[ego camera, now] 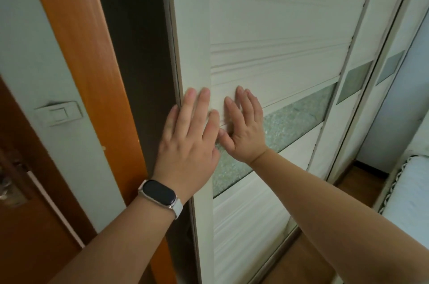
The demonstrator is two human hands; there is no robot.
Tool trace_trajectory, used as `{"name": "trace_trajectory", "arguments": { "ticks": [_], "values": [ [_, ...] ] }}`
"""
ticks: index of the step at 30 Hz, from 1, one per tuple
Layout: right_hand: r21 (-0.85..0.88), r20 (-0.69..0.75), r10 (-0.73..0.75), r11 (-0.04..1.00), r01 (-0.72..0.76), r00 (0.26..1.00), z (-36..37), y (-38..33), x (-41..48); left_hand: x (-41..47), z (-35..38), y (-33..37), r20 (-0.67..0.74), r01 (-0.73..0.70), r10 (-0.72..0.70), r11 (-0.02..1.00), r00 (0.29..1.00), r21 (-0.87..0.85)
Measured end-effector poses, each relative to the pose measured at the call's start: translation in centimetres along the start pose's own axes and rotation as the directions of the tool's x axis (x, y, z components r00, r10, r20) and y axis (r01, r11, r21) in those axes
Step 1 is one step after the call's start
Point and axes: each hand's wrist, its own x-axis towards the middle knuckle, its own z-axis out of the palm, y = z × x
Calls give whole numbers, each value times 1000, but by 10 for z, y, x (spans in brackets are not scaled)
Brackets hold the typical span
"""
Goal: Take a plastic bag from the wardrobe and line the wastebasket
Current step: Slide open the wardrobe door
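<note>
The white sliding wardrobe door (278, 28) fills the middle of the view, with grooved panels and a band of frosted, crackled glass (299, 119) across it. My left hand (190, 142), a dark smart band on its wrist, lies flat with spread fingers on the door's left frame. My right hand (243, 125) presses flat on the panel just to the right, its thumb almost touching the left hand. A dark gap (139, 51) shows left of the door edge. Neither a plastic bag nor a wastebasket is in view.
An orange wooden frame (88, 63) borders the dark gap. A wall light switch (59, 113) and a brown room door with a handle (14, 181) sit at the left. More sliding panels (362, 74) follow to the right, and a bed edge (408, 190) lies at the lower right.
</note>
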Motion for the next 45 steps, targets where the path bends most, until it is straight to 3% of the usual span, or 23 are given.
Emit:
{"name": "trace_trajectory", "arguments": {
  "ticks": [14,37,45],
  "values": [
    [-13,-96,-18,1000,17,995,16,39,-3,21,23,14,-39,-38,40,999,998,29],
    [-43,-96,2,999,-6,995,13,208,-17,135,132,96,-345,-248,218,968,913,-46],
    [-49,-83,11,999,-15,996,11,271,-26,173,169,136,-361,-268,230,962,904,-58]
  ]
}}
